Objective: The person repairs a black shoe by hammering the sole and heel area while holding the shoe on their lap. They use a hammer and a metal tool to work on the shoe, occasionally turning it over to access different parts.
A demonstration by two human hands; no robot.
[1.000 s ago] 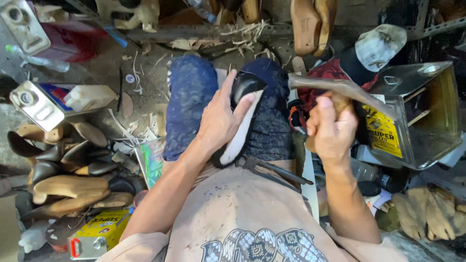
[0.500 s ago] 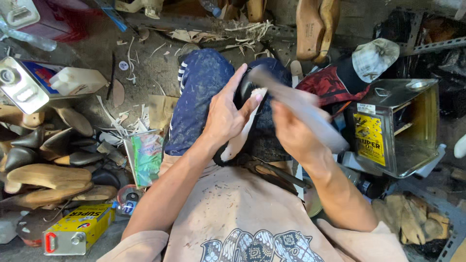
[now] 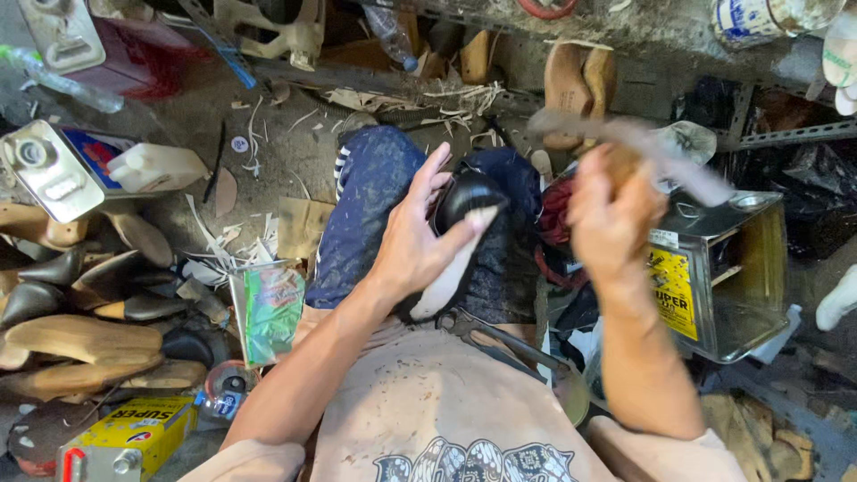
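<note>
- Cluttered workshop floor (image 3: 268,152) fills the frame, strewn with pale shavings and scraps; we see no counter, and the person sits with the work on the lap.
- Centre of frame: we note a black shoe (image 3: 464,201) with a pale sole resting across the knees in dark blue trousers. Left hand (image 3: 415,245) clasps it from the side, fingers spread along the upper, likely to pin it steady against the thighs.
- Right of centre: right hand (image 3: 611,219) is clenched round the handle of a tool (image 3: 643,147), raised above the shoe. Tool is motion-blurred; we judge it a hammer or a rasp and cannot tell which.
- Left edge: wooden shoe lasts (image 3: 76,339) and dark shoe pieces lie piled together, within arm's reach.
- Right of frame: open square metal tin (image 3: 723,268) with a yellow label on its near face.
- Lower left corner: yellow rectangular can (image 3: 134,433) lying flat, with a red patch on its end.
- Upper left: white can (image 3: 62,165) with a blue-and-red label, tipped on its side.
- Left of the lap: green glossy packet (image 3: 272,308), upright.
</note>
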